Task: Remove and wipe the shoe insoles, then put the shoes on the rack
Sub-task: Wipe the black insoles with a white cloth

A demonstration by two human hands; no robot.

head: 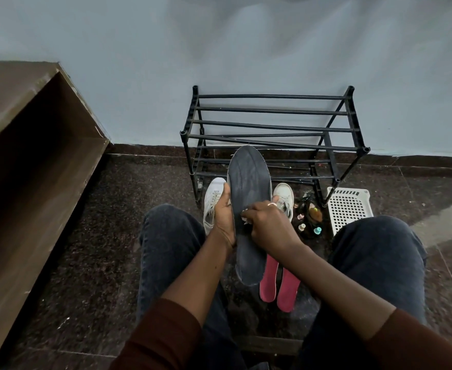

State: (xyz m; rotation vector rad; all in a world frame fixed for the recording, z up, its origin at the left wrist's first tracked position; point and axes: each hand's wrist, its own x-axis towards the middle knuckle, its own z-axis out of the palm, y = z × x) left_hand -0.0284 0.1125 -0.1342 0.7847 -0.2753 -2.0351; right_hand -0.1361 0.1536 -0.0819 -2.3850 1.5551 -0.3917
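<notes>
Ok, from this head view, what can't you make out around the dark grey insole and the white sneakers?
- Wiping cloth: only white scraps show under the right hand.
- Dark grey insole: its underside faces away; the left hand covers one edge.
- Right white sneaker: mostly behind insole and hand.
- Two pink insoles: tops hidden by the right forearm.
- Small bottles by the white basket: too small to identify.
</notes>
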